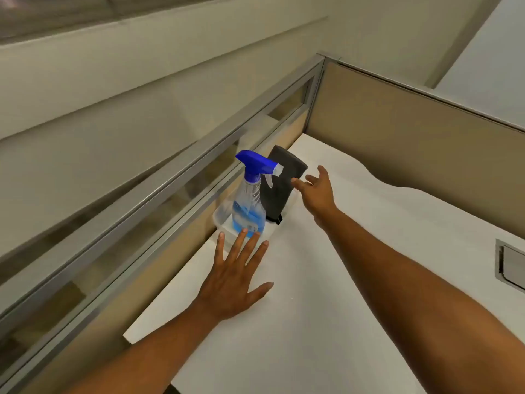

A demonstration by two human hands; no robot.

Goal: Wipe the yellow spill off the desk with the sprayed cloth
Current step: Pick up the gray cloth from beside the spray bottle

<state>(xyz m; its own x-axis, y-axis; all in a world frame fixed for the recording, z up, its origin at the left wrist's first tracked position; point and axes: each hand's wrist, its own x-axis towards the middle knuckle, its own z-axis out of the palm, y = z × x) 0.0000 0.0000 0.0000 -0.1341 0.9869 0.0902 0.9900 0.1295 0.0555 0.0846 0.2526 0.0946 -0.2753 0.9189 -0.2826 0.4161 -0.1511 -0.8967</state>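
A dark grey folded cloth [279,183] stands upright in a clear plastic tray [223,220] at the desk's left edge. In front of it in the same tray stands a clear spray bottle [247,206] with a blue trigger head and blue liquid. My right hand [319,191] reaches toward the cloth, fingers spread, its fingertips just beside the cloth's right side. My left hand [235,280] lies flat and open on the white desk [326,322], fingertips at the tray's near wall. No yellow spill shows in this view.
A metal-framed glass partition [159,194] runs along the desk's left side. A tan cubicle panel [412,155] closes the far side. A grey cable hatch [511,265] sits in the desk at the right edge.
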